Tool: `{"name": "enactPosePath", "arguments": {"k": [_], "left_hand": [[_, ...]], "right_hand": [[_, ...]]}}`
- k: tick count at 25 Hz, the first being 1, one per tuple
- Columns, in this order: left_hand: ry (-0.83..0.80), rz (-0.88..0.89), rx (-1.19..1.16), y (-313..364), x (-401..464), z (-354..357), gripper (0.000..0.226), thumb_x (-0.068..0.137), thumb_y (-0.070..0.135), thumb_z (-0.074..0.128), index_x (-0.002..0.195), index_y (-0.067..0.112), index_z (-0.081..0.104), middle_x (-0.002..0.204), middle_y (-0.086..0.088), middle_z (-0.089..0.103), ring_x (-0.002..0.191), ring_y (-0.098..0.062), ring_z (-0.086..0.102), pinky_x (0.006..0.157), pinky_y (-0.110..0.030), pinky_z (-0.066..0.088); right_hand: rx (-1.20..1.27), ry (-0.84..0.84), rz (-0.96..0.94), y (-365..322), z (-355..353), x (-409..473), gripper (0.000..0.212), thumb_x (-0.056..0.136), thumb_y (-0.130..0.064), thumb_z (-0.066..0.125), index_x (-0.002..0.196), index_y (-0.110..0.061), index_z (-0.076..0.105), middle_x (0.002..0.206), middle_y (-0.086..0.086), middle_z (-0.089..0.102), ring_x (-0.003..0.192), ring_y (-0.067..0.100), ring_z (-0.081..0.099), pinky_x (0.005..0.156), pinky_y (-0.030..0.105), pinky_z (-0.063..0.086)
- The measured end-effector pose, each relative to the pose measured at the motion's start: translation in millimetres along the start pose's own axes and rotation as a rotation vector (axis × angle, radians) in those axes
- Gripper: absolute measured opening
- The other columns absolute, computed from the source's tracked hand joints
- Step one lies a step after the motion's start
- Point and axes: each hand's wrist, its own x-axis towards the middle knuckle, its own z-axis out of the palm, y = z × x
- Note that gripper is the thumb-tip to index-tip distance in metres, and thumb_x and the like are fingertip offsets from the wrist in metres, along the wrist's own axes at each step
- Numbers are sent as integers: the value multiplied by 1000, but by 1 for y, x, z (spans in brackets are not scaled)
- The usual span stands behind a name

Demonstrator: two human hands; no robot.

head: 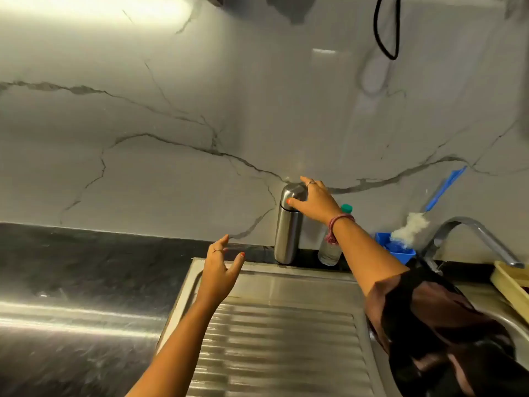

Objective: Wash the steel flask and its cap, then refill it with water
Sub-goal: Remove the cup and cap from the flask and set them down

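A tall steel flask (287, 233) stands upright on the dark counter against the marble wall, its rounded steel cap (292, 193) on top. My right hand (313, 200) is on the cap, thumb on its front and fingers curled over its top and right side. My left hand (221, 267) hovers open above the back left corner of the steel draining board (280, 333), left of the flask and apart from it, holding nothing.
A clear plastic bottle (332, 247) with a green lid stands right of the flask, partly behind my forearm. Further right are a blue tub (400, 250) holding a white brush, a steel tap (469, 236), and a yellow tray (512, 287). Dark counter (86, 267) spreads left.
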Motion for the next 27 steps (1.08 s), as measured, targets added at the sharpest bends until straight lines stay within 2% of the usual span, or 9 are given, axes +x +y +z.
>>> {"name": "enactPosePath", "arguments": {"k": [4,8,11,16,20,24,27], "left_hand": [[-30,-52,-4,-11,3,15,64,93,26,65,148,14,35,149,-7,40,130,-18,46,104,-35,44],[-47,-68,-5,-20,-2,27,64,93,29,65,148,16,34,149,-5,40,127,-11,45,100,-27,42],[-56,-81,-3,-21,-9,32,63,93,30,65,148,18,35,149,-5,40,127,-12,46,98,-25,41],[-70,-69,-36,-11,-29,34,67,91,30,68,147,20,34,150,-4,40,131,-17,45,98,-25,38],[-134,-49,-53,-2,-57,35,83,81,41,76,149,24,31,153,0,36,134,-15,41,101,-30,41],[-244,-24,-114,19,-87,39,112,61,60,83,152,31,25,156,6,27,134,-5,31,107,-46,45],[-280,17,-161,43,-106,41,119,51,61,87,149,36,24,152,14,28,134,-4,30,107,-47,45]], "right_hand": [[-28,-34,32,3,17,15,83,83,-48,66,147,-17,25,150,10,29,133,31,37,104,43,40],[71,72,36,2,25,13,76,74,-39,78,132,-13,35,132,13,47,111,27,52,82,31,47],[192,131,65,6,31,-4,74,68,-37,83,122,-15,38,121,11,53,95,19,51,74,26,45],[296,264,52,8,24,-46,75,63,-38,86,123,-14,48,117,8,60,98,16,56,73,21,48],[337,255,19,-11,-11,-83,75,63,-42,85,125,-15,50,114,1,58,96,13,54,69,13,46],[339,234,-45,-37,-55,-124,72,66,-44,82,124,-16,50,109,-4,56,97,12,53,66,10,41],[353,239,-70,-53,-80,-158,68,67,-44,81,121,-16,52,105,-5,56,95,12,55,67,9,42]]}}
